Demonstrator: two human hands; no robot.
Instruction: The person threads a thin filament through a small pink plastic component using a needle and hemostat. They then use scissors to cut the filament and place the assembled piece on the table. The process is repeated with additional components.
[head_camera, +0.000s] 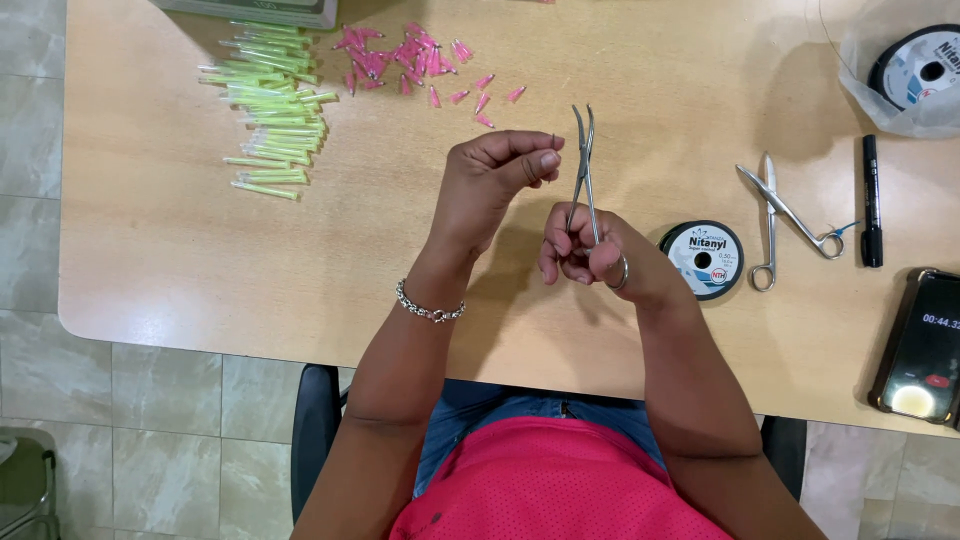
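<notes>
I see round white-labelled black line spool (702, 258) mid-table, second spool in clear plastic bag (905, 85) top right, black phone's dark screen (925, 345) lit at right edge

Small craft workbench, wooden table (200, 250) on tiled floor (30, 150), piles of green tubes (270, 105), pink caps (390, 55), line spools (702, 259)

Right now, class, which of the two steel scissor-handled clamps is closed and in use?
The slim steel clamp held upright in the right hand, tips shut. The other steel clamp lies spread open on the wooden table, untouched.
</notes>
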